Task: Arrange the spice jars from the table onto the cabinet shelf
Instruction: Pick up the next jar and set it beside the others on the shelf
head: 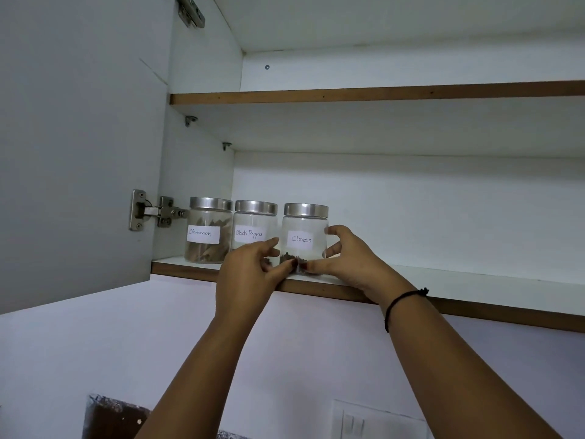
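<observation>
While left hand [250, 274] and right hand [354, 264] pinch the Cloves jar [302, 228] low, fingers [316, 268] hide its base (partly).

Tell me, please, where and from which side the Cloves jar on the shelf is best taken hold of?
Grip the Cloves jar by its round glass body, below the steel lid, coming from the front and its open right side; the Black Pepper jar stands close on its left, leaving little finger room. It stands upright near the front edge of the shelf.
</observation>
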Motion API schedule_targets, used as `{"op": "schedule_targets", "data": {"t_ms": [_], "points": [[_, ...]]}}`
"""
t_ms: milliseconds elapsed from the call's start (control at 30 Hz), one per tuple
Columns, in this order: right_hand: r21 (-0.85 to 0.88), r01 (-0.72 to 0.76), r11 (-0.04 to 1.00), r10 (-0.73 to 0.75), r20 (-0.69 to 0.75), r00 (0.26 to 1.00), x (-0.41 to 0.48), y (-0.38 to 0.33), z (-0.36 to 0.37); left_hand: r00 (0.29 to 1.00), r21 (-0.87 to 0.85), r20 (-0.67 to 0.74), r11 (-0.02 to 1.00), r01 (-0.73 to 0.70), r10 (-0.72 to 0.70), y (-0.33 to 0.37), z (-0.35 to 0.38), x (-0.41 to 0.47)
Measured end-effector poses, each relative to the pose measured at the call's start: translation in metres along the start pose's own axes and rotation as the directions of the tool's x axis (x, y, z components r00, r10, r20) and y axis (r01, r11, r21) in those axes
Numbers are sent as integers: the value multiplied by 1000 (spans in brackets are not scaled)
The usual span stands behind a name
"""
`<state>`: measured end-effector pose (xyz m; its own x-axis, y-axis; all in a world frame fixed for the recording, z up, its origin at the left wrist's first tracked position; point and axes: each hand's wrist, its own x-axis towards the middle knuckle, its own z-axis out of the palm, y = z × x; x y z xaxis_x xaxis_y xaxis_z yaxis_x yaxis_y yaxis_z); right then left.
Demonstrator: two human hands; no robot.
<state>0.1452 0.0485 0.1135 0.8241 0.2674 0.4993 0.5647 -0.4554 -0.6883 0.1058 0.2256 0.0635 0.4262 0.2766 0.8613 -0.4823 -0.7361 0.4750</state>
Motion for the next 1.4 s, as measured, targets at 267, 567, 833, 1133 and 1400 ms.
{"op": "schedule_targets", "data": {"t_ms": [267, 567, 833, 1133, 1400], "points": [[17, -10, 1000, 10, -36, 999, 4, 3, 2, 999, 5, -31, 1000, 11, -11, -1, 1, -1], [-82, 3, 997, -12, -103, 995, 8, 7, 7, 999, 5, -53, 1000, 2, -2, 0, 3, -3], [-184, 2, 983, -29, -144, 989, 11, 12, 9, 999, 19, -47, 1000, 10, -9, 1, 3, -4], [-145, 0, 989, -36, -243, 969, 8, 8, 8, 999, 26, -33, 1000, 11, -10, 3, 1, -4], [-159, 56, 986, -104, -309, 945, 2, 3, 9, 999, 25, -27, 1000, 19, -19, 2, 1, -4]]}}
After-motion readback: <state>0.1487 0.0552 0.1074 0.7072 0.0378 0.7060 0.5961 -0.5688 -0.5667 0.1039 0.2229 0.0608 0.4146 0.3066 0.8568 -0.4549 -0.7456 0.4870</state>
